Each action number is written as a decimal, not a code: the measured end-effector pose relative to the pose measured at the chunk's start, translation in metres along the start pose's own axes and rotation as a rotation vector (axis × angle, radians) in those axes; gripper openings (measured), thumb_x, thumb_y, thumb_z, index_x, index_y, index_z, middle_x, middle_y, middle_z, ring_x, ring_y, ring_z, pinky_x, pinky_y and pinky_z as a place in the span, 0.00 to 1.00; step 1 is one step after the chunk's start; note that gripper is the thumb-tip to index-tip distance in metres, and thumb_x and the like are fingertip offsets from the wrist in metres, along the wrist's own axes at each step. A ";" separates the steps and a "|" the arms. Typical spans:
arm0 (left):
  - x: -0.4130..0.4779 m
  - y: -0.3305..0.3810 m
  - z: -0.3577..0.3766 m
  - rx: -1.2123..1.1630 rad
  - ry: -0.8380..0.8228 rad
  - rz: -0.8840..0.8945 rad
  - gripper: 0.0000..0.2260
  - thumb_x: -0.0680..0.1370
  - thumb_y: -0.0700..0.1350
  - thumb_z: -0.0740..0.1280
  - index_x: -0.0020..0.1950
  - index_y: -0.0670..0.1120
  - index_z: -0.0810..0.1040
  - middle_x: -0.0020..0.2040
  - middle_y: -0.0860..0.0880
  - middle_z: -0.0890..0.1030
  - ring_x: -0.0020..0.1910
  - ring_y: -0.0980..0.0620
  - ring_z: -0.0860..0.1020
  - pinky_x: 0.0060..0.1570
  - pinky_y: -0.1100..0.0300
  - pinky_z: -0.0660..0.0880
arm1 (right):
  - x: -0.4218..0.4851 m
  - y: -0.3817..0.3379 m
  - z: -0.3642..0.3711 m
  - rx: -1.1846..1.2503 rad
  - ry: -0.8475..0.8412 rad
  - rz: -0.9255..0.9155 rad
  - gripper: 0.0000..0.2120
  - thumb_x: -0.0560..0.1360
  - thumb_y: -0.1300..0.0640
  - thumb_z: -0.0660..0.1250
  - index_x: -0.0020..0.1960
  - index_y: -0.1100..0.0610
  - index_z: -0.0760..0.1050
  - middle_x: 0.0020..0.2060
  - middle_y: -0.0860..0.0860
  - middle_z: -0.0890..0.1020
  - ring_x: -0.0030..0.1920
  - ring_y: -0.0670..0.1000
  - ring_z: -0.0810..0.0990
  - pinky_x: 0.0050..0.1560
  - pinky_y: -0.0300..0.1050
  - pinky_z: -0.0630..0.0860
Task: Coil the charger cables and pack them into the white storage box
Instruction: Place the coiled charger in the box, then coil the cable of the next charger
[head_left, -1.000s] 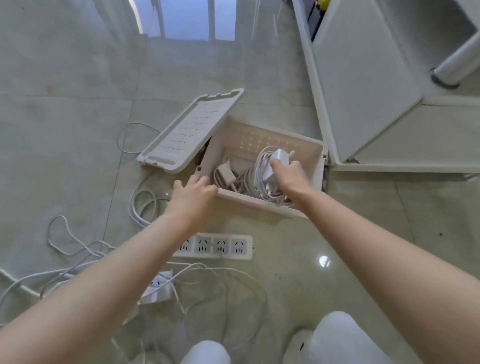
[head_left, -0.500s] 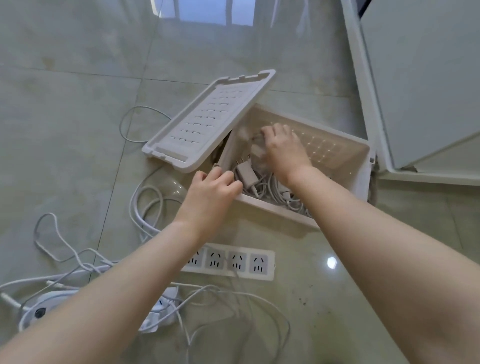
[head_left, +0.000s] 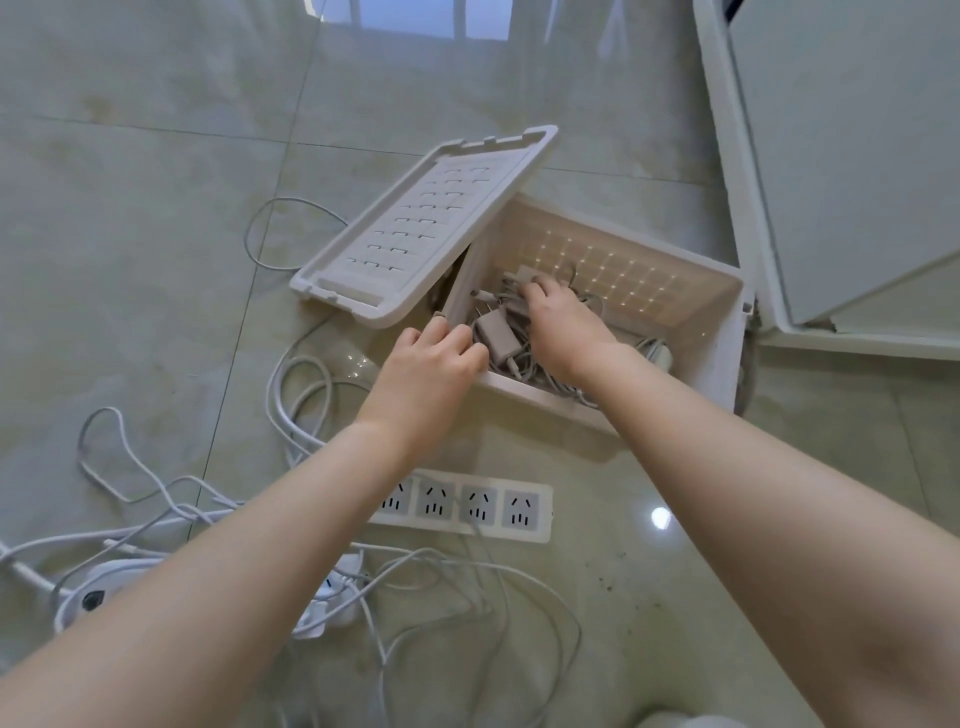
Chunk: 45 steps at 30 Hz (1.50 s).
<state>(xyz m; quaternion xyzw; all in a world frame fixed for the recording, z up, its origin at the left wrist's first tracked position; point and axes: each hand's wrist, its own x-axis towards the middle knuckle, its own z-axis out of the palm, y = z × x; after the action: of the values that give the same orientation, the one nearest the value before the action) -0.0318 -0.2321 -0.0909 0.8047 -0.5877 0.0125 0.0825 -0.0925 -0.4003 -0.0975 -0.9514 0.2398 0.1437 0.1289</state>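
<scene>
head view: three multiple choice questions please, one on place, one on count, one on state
1. Where is the right hand? A flat on the floor tiles B inside the white plastic storage box C on a knee
2. How many sockets show on the flat white power strip? A two B eight C four
3. How is the slotted white lid? A open, tilted at the box's left side B shut on the box C snapped in half
Answers: 1 B, it lies among the grey-white chargers in the box. 2 C, four socket faces are visible. 3 A, the box's inside is exposed.
</scene>
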 end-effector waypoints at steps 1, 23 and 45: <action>-0.001 0.000 -0.001 -0.008 -0.010 0.000 0.16 0.57 0.31 0.78 0.39 0.44 0.79 0.37 0.47 0.78 0.40 0.42 0.78 0.34 0.56 0.72 | -0.003 -0.002 0.001 0.032 0.019 0.009 0.24 0.75 0.70 0.56 0.71 0.62 0.60 0.69 0.59 0.64 0.67 0.59 0.64 0.66 0.50 0.64; -0.190 -0.045 -0.026 -0.458 -0.141 -0.535 0.09 0.79 0.41 0.62 0.57 0.45 0.77 0.50 0.49 0.77 0.49 0.47 0.77 0.44 0.57 0.69 | -0.146 -0.160 0.087 0.039 -0.172 -0.524 0.30 0.71 0.41 0.67 0.66 0.56 0.67 0.57 0.54 0.78 0.53 0.58 0.79 0.40 0.46 0.65; -0.220 -0.044 -0.029 -0.160 -0.095 -0.371 0.22 0.67 0.59 0.60 0.51 0.43 0.70 0.47 0.46 0.72 0.48 0.47 0.70 0.53 0.55 0.63 | -0.100 -0.155 0.068 -0.021 0.138 -0.579 0.21 0.55 0.52 0.79 0.45 0.55 0.77 0.39 0.50 0.81 0.39 0.53 0.79 0.34 0.41 0.73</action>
<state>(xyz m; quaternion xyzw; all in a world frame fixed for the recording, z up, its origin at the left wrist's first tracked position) -0.0556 -0.0070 -0.0930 0.8897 -0.4319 -0.0876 0.1192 -0.1149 -0.2052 -0.0998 -0.9890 -0.0350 0.0384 0.1382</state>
